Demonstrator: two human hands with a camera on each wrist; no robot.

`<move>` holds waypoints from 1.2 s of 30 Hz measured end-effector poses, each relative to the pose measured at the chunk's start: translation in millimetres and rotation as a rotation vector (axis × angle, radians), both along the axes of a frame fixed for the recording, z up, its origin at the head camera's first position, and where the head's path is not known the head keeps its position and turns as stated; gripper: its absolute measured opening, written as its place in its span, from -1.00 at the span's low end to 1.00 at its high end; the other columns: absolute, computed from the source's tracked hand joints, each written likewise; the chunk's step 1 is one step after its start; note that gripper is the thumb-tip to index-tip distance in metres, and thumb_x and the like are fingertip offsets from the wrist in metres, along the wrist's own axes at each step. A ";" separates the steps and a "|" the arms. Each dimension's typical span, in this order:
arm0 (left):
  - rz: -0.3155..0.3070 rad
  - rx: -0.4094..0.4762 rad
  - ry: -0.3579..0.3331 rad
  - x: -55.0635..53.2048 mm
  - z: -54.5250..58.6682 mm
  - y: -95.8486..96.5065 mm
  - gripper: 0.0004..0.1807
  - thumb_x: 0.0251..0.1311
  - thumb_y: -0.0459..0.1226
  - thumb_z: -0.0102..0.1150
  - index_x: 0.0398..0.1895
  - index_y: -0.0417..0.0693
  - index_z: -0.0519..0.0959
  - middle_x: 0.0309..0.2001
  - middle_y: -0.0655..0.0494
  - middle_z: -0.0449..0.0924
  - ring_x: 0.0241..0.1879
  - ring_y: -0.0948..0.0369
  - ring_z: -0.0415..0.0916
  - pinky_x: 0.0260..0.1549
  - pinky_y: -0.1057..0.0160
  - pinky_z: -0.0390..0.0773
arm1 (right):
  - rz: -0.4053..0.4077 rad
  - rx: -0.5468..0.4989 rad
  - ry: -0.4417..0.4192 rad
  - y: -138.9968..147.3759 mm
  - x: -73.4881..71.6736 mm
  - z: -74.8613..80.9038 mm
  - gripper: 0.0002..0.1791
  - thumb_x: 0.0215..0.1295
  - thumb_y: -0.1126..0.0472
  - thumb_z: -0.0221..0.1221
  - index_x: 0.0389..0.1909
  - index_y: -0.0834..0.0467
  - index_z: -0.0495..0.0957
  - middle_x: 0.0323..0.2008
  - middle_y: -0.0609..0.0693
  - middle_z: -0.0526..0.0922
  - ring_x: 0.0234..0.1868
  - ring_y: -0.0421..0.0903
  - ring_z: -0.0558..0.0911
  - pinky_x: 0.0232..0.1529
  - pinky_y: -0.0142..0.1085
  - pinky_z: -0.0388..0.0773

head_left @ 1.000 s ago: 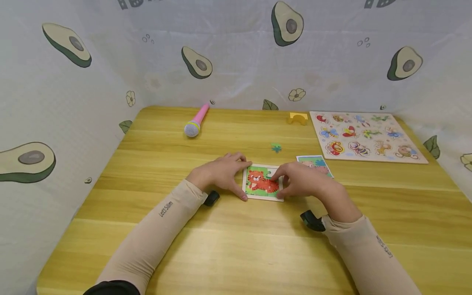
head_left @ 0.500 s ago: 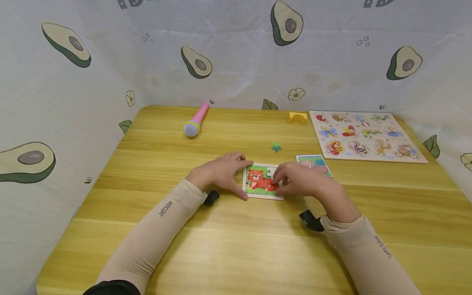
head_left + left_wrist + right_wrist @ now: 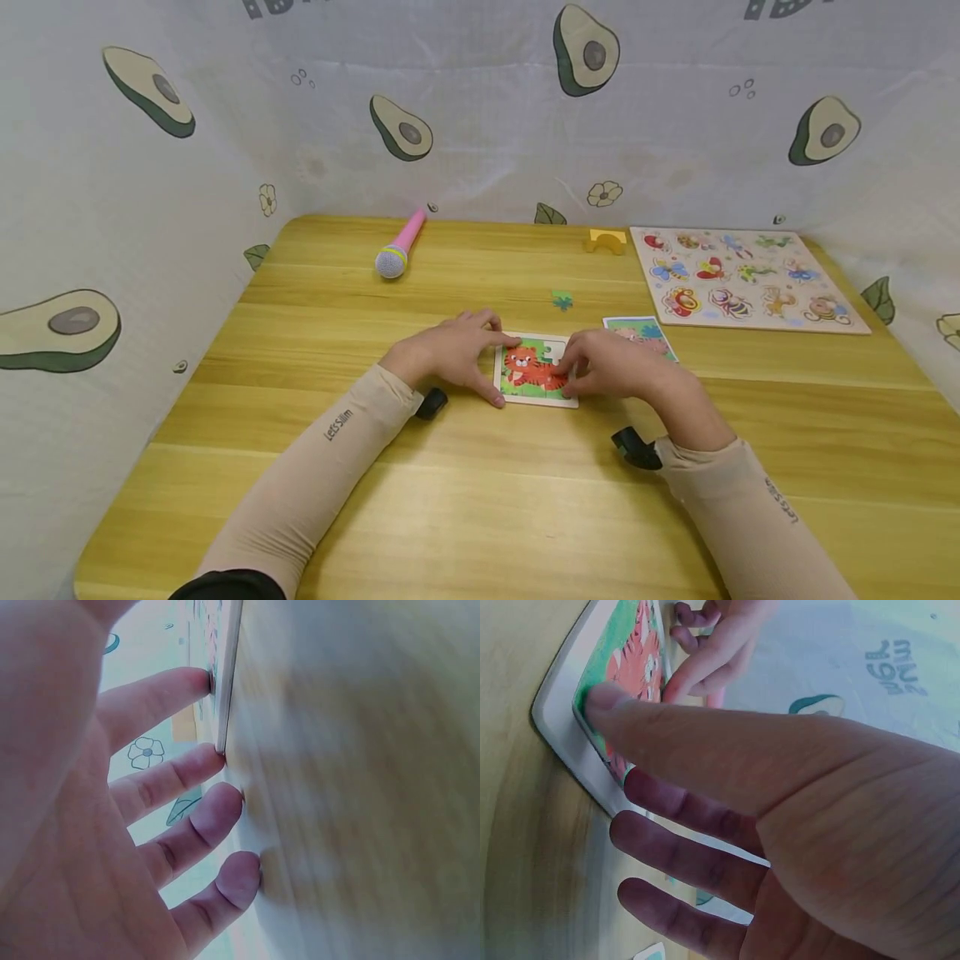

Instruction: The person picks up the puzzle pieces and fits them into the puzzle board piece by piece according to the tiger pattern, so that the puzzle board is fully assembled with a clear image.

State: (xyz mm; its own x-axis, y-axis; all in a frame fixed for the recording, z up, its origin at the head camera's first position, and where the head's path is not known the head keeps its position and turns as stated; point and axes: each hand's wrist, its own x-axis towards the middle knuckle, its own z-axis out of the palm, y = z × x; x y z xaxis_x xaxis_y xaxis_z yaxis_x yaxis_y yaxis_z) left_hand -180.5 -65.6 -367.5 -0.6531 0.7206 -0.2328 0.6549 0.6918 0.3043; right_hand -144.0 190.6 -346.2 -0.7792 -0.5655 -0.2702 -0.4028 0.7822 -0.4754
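A small tiger jigsaw puzzle (image 3: 535, 369) in a pale tray lies between the hands, with a bare white spot at its upper right. My left hand (image 3: 455, 358) spans its left side: index finger on the upper-left corner, thumb at the lower-left. In the left wrist view, that hand's other fingertips (image 3: 238, 879) rest on the table beside the tray's edge. My right hand (image 3: 621, 364) is at the right side, fingers extended. The right wrist view shows its thumb (image 3: 609, 697) pressing the green lower-right part; the index fingertip touches the tiger's body. No piece shows lifted between them.
A loose green-blue puzzle piece (image 3: 562, 300) lies behind the tray. A pink animal picture puzzle (image 3: 641, 332) is partly behind the right hand. Farther back are a pink toy microphone (image 3: 401, 247), a yellow arch block (image 3: 605, 241) and a wooden insect board (image 3: 742, 279).
My left index finger has slid slightly right along the tray's top edge. The right fingers have shifted a little, baring more of the white spot. Otherwise the table things stay put.
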 end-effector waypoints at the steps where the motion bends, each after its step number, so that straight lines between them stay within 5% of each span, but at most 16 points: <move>1: 0.001 -0.002 0.000 0.2 0.2 0.2 0.07 -0.11 0.36 0.43 0.53 0.33 0.29 0.23 0.18 0.22 0.14 0.13 0.21 0.13 0.16 0.33 | -0.001 -0.002 -0.001 0.3 -0.3 -0.3 -0.79 0.21 0.21 0.43 -0.15 0.16 0.78 -0.15 -0.03 0.64 -0.27 -0.13 0.56 -0.26 -0.28 0.55; 21: 0.013 0.010 -0.012 1.7 2.2 0.5 0.07 -0.11 0.33 0.46 0.53 0.32 0.30 0.23 0.18 0.21 0.14 0.13 0.20 0.14 0.17 0.32 | -0.098 -0.062 -0.078 0.1 -1.3 -3.5 -0.82 0.18 0.20 0.45 -0.21 0.15 0.74 -0.30 -0.07 0.66 -0.33 -0.10 0.52 -0.30 -0.26 0.53; 36: 0.006 0.013 -0.019 2.5 2.2 0.0 0.06 -0.10 0.33 0.45 0.53 0.31 0.29 0.25 0.19 0.22 0.18 0.12 0.20 0.16 0.15 0.31 | -0.057 -0.060 -0.060 -0.8 -1.1 -4.6 -0.87 0.19 0.20 0.44 -0.25 0.11 0.73 -0.33 -0.11 0.65 -0.34 -0.12 0.54 -0.30 -0.25 0.53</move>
State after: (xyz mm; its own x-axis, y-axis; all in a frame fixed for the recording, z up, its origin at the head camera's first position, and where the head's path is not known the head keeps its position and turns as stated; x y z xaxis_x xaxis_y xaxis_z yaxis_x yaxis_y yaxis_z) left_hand -177.9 -65.6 -365.3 -0.6529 0.7198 -0.2359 0.6447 0.6916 0.3257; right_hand -145.1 189.8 -350.7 -0.7939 -0.5375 -0.2843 -0.3283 0.7724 -0.5437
